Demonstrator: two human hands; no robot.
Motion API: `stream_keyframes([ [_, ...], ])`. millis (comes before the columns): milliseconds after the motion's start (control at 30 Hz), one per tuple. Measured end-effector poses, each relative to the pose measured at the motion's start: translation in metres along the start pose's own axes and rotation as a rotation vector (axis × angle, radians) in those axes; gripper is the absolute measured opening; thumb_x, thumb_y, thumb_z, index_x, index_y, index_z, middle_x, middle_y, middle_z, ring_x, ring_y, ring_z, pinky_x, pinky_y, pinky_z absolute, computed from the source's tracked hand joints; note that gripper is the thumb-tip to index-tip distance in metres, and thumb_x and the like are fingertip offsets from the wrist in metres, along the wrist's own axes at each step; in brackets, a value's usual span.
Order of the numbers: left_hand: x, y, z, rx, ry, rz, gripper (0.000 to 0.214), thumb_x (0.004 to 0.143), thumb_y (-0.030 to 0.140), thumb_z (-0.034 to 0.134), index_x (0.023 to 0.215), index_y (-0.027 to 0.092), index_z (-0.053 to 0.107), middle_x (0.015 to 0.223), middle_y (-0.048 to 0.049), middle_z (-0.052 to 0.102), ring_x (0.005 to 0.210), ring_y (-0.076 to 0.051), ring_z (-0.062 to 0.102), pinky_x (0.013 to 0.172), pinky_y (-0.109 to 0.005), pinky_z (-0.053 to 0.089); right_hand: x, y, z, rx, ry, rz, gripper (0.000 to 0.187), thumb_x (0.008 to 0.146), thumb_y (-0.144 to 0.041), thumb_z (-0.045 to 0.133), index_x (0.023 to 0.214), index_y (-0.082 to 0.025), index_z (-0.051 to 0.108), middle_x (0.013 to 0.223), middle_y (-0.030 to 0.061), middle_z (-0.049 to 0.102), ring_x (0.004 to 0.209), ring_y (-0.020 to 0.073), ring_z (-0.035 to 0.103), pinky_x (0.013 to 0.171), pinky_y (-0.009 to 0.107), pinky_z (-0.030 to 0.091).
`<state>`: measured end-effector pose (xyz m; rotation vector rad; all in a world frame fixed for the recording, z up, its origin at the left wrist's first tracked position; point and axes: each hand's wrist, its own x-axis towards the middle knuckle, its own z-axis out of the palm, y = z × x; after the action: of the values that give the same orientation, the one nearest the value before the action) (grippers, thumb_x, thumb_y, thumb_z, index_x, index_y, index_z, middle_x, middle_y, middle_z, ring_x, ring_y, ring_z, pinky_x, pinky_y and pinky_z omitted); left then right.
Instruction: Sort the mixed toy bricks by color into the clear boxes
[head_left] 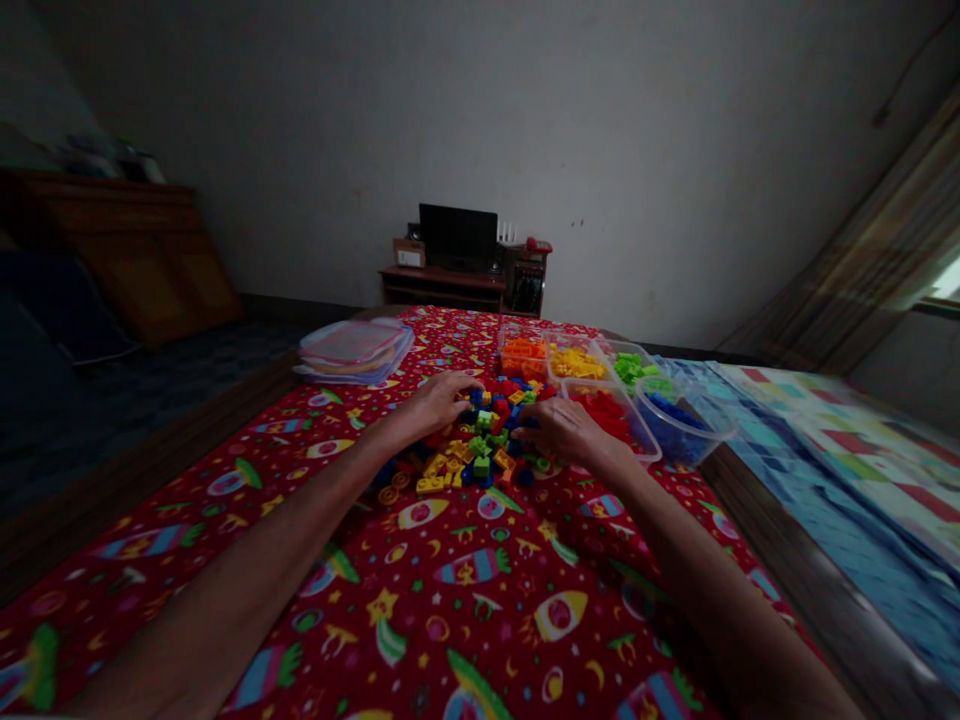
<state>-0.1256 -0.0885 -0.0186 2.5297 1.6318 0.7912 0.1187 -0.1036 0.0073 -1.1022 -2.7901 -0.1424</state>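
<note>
A loose pile of mixed toy building blocks in yellow, green, red, blue and orange lies on the red patterned cloth. My left hand is at the pile's left far side, its thumb and fingers apart around some blue blocks, with no block plainly gripped. Over the right side of the pile, my right hand has its fingers curled down. Whatever they hold, if anything, is hidden in shadow. Right of this hand stands a clear tub of red blocks.
Behind are clear tubs of orange blocks, yellow blocks and green blocks. A round tub of blue blocks sits at the table's right edge. Stacked lids lie at the left. A bed adjoins the right.
</note>
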Motion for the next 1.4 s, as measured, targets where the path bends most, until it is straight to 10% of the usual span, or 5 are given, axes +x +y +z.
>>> stream_keyframes([
  [233,0.0,0.037,-0.012,-0.4,-0.132,-0.066,0.035,0.08,0.042,0.052,0.093,0.014,0.07,0.083,-0.0025,0.07,0.074,-0.018,0.061,0.068,-0.027,0.047,0.006,-0.008,0.003,-0.003,0.226,-0.002,0.045,0.092,-0.032,0.049,0.134,-0.016,0.044,0.1,0.0114,0.069,0.077,0.017,0.06,0.059,0.024,0.03],
  [467,-0.002,0.054,-0.009,-0.345,-0.112,-0.084,0.046,0.083,0.052,0.048,0.067,0.013,0.066,0.056,0.0011,0.056,0.052,-0.012,0.048,0.048,-0.022,0.033,0.002,0.003,-0.015,-0.066,0.314,0.089,0.032,0.092,-0.03,0.041,0.118,-0.022,0.059,0.087,0.0068,0.07,0.07,0.0161,0.059,0.058,0.024,0.03],
  [1000,-0.004,0.016,0.015,0.032,-0.134,0.127,0.033,0.076,0.013,0.056,0.105,0.02,0.068,0.108,-0.0042,0.068,0.101,-0.018,0.062,0.094,-0.029,0.046,-0.083,0.159,-0.036,-0.124,0.293,0.931,0.041,0.081,-0.039,0.054,0.112,-0.016,0.068,0.108,0.0164,0.068,0.096,0.0285,0.062,0.075,0.037,0.045],
  [1167,-0.006,0.015,0.013,0.028,-0.126,0.036,0.039,0.077,0.013,0.054,0.114,0.02,0.066,0.112,-0.0042,0.068,0.103,-0.02,0.062,0.094,-0.029,0.046,-0.071,0.145,-0.041,-0.148,0.322,0.834,0.039,0.083,-0.037,0.053,0.112,-0.016,0.067,0.1,0.014,0.07,0.095,0.0261,0.062,0.078,0.035,0.045],
  [1400,-0.007,0.013,0.009,0.013,-0.144,0.02,0.037,0.077,0.016,0.053,0.112,0.02,0.066,0.109,-0.0023,0.07,0.097,-0.019,0.064,0.089,-0.027,0.048,-0.008,0.039,-0.022,-0.024,0.292,0.242,0.034,0.09,-0.016,0.039,0.112,-0.015,0.064,0.098,0.0124,0.069,0.088,0.0197,0.063,0.076,0.029,0.046],
])
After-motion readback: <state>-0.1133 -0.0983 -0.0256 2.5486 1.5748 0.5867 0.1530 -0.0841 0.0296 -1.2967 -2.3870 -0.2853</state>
